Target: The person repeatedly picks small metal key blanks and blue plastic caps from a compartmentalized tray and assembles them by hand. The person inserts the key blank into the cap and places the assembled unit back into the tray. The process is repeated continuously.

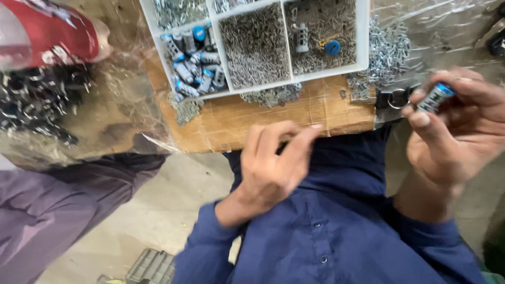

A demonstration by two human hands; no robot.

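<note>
From the head view, looking down, my right hand (452,131) is up at the right edge of the desk (236,121), fingers curled in and closed on a small metal cylinder with a blue cap (435,97), pinched between thumb and fingertips with the blue end pointing up and away from me. My left hand (273,163) sits in the middle, just below the desk's front edge and over my blue shirt (336,231); it is blurred, fingers loosely bent and partly open, index finger stretched toward the edge, and I cannot make out anything in it. Just beside my right hand a dark ring-shaped part (397,98) lies on the desk. Farther up sits a white compartment tray (363,37): its left compartment holds more blue-capped cylinders (192,58), the middle one is full of fine metal pins (255,44), and the right one holds pins too, with one grey cylinder (301,37) and a loose blue cap (332,47) lying on top. Loose shiny metal bits (386,52) are heaped on the desk just right of the tray. At far left there is a heap of dark small parts (31,105) under clear plastic wrap, a red object (52,31) above it, and another person's purple sleeve (47,210) lower down.
</note>
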